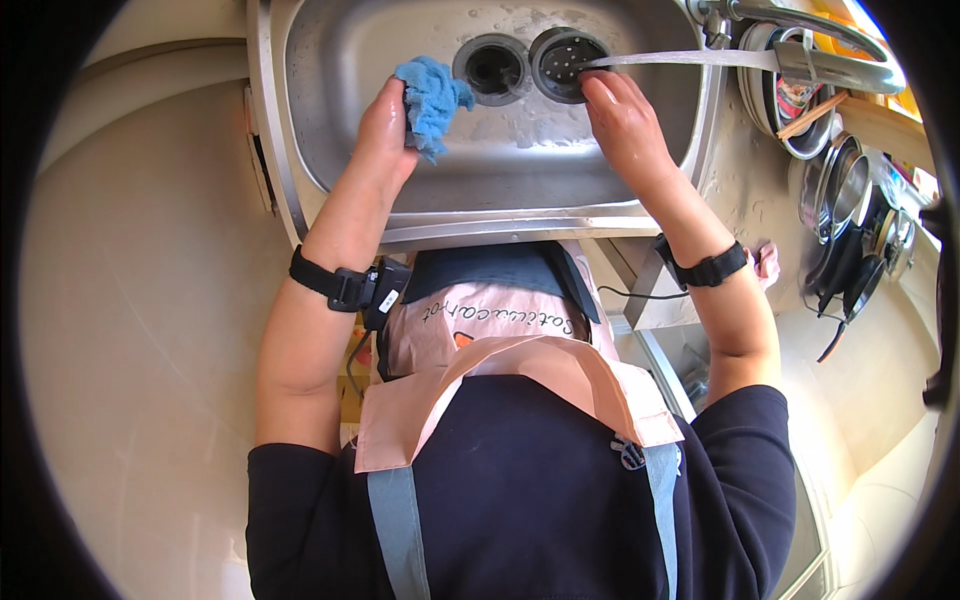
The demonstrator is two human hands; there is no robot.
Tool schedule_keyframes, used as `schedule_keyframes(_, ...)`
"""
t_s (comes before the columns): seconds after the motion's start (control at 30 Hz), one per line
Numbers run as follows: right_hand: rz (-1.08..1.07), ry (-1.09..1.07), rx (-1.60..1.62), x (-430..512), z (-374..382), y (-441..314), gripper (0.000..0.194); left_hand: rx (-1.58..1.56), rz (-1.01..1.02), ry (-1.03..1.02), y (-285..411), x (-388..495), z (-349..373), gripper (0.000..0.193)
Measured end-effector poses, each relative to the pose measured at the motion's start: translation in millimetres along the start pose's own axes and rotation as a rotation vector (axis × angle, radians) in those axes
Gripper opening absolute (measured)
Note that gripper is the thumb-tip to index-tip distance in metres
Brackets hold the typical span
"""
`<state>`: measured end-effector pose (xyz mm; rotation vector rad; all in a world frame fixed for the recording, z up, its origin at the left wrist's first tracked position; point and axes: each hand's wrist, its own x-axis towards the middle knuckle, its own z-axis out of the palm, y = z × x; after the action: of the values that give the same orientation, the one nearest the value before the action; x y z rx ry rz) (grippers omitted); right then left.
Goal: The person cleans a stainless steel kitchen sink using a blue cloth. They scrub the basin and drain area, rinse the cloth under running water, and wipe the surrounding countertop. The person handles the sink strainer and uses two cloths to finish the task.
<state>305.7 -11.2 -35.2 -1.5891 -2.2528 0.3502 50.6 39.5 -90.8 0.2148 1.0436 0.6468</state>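
Observation:
A crumpled blue cloth (433,105) is in the grip of my left hand (384,124), over the left half of the stainless steel sink (487,184). My right hand (626,124) holds a round dark sink strainer basket (559,64) by its near rim, tilted so its perforated base shows. Water (675,58) runs from the faucet (840,67) across to the basket and my right fingertips. Just left of the basket is the round drain opening (491,69), uncovered, with a dark inside. My right fingertips are partly hidden at the basket's edge.
Pans and bowls (787,90) stand stacked right of the faucet, with wooden chopsticks (814,116) across them. Metal pots (844,180) and black-handled cookware (847,262) lie nearer. The sink's front rim (517,227) runs before my pink apron (487,315).

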Motion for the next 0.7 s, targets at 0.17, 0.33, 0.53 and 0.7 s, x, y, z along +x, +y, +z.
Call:
schedule_keyframes(0.17, -0.015, -0.020, 0.001, -2, -6, 4, 0.024, 0.021, -0.003, 0.005, -2, 2, 3, 0.032)
schedule_keyframes(0.33, 0.008, -0.018, -0.004, -1, 1, 7, 0.023, -0.050, 0.012, 0.126, -3, -5, 19, 0.029)
schedule_keyframes(0.53, 0.992, -0.184, 1.175, 18, 38, 38, 0.012, 0.006, -0.006, 0.112, -2, -7, 15, 0.031)
schedule_keyframes(0.7, 1.617, -0.315, 1.217, 24, 77, 84, 0.017, 0.052, -0.007, 0.091, -2, -3, 2, 0.035)
